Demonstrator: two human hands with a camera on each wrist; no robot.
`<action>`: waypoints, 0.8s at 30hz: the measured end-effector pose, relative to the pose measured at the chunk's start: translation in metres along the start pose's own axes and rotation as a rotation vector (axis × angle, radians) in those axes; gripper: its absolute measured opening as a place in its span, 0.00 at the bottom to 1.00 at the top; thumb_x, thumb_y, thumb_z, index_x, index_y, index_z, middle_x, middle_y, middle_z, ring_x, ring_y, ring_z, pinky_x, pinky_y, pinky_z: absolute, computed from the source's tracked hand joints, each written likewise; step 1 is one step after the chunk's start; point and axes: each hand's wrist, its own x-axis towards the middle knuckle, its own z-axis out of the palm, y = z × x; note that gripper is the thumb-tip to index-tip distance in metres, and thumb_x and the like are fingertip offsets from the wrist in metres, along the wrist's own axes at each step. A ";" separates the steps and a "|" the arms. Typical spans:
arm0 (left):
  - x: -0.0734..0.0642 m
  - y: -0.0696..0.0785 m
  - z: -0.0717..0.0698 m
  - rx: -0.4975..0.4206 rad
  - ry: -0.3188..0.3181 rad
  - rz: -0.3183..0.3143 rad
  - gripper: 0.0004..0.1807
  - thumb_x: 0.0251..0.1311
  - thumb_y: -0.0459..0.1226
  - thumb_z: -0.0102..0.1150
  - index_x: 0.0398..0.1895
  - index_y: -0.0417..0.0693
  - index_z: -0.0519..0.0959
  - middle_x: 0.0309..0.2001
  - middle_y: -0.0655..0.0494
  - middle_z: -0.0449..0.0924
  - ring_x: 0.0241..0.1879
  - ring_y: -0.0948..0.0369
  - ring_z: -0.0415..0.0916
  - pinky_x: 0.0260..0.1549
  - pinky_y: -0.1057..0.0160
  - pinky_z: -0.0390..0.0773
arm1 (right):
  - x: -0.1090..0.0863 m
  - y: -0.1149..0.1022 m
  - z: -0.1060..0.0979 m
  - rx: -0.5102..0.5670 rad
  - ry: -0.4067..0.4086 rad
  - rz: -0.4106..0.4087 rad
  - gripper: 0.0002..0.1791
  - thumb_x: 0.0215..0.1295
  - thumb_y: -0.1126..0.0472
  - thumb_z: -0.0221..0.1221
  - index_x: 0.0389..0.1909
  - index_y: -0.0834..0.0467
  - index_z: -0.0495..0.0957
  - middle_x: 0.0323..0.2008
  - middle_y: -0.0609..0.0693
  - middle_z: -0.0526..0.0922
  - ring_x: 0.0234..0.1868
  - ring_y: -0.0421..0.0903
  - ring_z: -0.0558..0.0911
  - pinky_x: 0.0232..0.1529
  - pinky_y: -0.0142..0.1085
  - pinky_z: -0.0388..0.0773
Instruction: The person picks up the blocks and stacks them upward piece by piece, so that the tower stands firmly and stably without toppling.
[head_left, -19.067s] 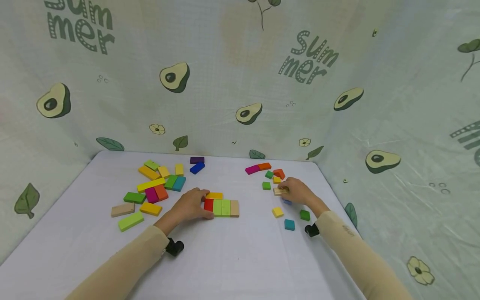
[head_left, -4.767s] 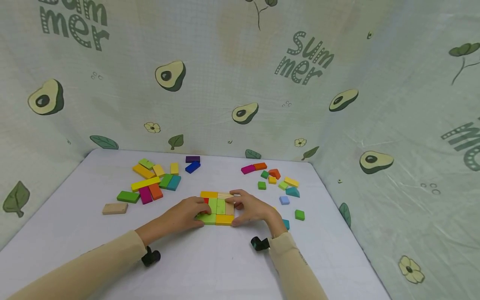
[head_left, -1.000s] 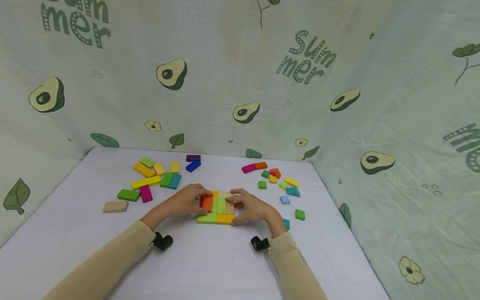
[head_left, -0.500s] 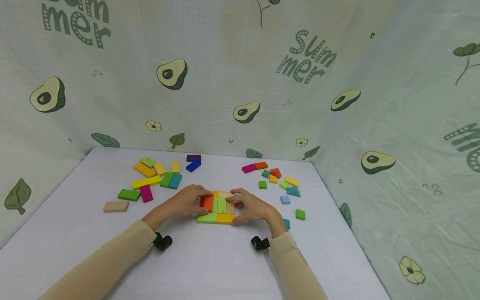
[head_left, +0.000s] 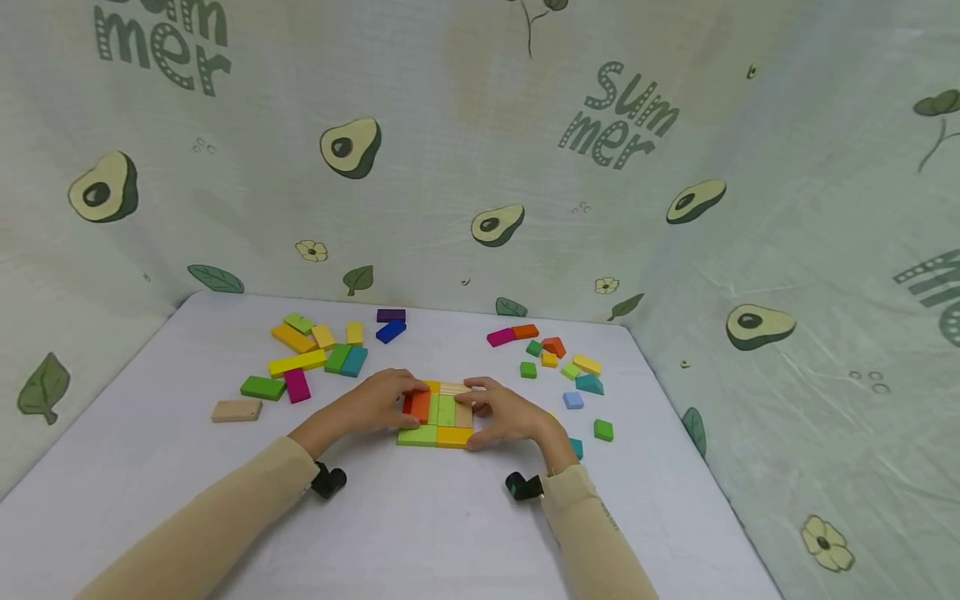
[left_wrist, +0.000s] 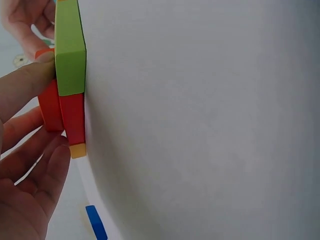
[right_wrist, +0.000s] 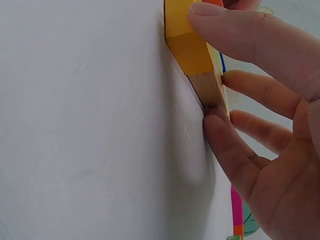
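A flat rectangle of toy wooden blocks lies between both hands in the head view. My left hand (head_left: 375,402) pinches an orange block (head_left: 420,406) between thumb and fingers. In the left wrist view this block sits over a red block (left_wrist: 73,117), beside a light green block (left_wrist: 70,72). My right hand (head_left: 512,415) holds the rectangle's right side, fingers bent. Its thumb presses the near yellow block (right_wrist: 186,42); other fingers are at the plain wood block (right_wrist: 206,87). Two light green blocks (head_left: 446,410) fill the middle, and a pale striped block (head_left: 453,388) lies behind.
Loose blocks lie to the left, among them a magenta block (head_left: 297,385), a green block (head_left: 262,387) and a plain wood block (head_left: 236,410). Smaller pieces lie to the right, including a teal block (head_left: 589,383). A printed curtain (head_left: 420,250) stands behind the white table (head_left: 420,533).
The rectangle has gained a near row and a pale striped block since the oldest frame. Later, the left hand brought the orange block from the left pile onto it. Hands hardly moved over the last second.
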 end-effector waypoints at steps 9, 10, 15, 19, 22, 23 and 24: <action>-0.001 -0.001 -0.001 0.005 -0.003 0.005 0.34 0.62 0.50 0.77 0.70 0.50 0.80 0.64 0.50 0.80 0.64 0.51 0.75 0.67 0.44 0.77 | -0.001 0.002 -0.005 0.035 0.006 -0.020 0.43 0.60 0.46 0.78 0.76 0.41 0.73 0.81 0.45 0.61 0.63 0.45 0.80 0.67 0.46 0.79; -0.001 -0.001 -0.001 0.007 -0.001 0.006 0.34 0.62 0.50 0.77 0.70 0.50 0.79 0.64 0.50 0.80 0.64 0.51 0.75 0.67 0.45 0.77 | -0.001 0.003 -0.007 0.039 0.008 -0.018 0.43 0.60 0.47 0.78 0.76 0.42 0.73 0.80 0.45 0.62 0.62 0.46 0.80 0.66 0.45 0.80; -0.001 -0.002 -0.001 0.006 0.008 -0.002 0.35 0.62 0.50 0.77 0.71 0.50 0.79 0.65 0.49 0.79 0.65 0.51 0.74 0.68 0.45 0.76 | -0.001 0.006 -0.028 0.002 0.071 0.005 0.38 0.67 0.50 0.74 0.77 0.46 0.72 0.77 0.49 0.67 0.61 0.50 0.81 0.60 0.45 0.84; -0.003 -0.002 -0.002 -0.002 0.009 -0.006 0.35 0.62 0.49 0.77 0.70 0.50 0.79 0.65 0.49 0.79 0.64 0.51 0.74 0.68 0.45 0.76 | 0.006 0.011 -0.049 -0.049 0.172 0.049 0.37 0.70 0.53 0.71 0.77 0.51 0.71 0.74 0.55 0.72 0.62 0.55 0.80 0.58 0.48 0.85; -0.003 -0.001 -0.002 -0.008 0.007 0.001 0.35 0.62 0.49 0.77 0.70 0.49 0.79 0.65 0.49 0.80 0.64 0.50 0.74 0.68 0.45 0.75 | 0.020 0.020 -0.061 -0.082 0.241 0.094 0.37 0.70 0.54 0.71 0.77 0.55 0.71 0.73 0.59 0.73 0.63 0.59 0.80 0.58 0.50 0.85; -0.003 -0.001 -0.002 -0.012 0.005 0.001 0.35 0.62 0.49 0.77 0.70 0.49 0.79 0.65 0.49 0.79 0.64 0.50 0.74 0.68 0.44 0.75 | 0.025 0.023 -0.065 -0.093 0.258 0.105 0.37 0.70 0.55 0.71 0.77 0.56 0.70 0.73 0.61 0.73 0.63 0.61 0.80 0.58 0.50 0.85; -0.003 0.000 -0.001 -0.015 0.003 0.002 0.35 0.62 0.49 0.77 0.70 0.49 0.79 0.65 0.49 0.79 0.64 0.50 0.74 0.68 0.44 0.75 | 0.030 0.026 -0.067 -0.097 0.271 0.115 0.38 0.70 0.55 0.71 0.77 0.58 0.70 0.73 0.62 0.73 0.63 0.62 0.79 0.58 0.51 0.85</action>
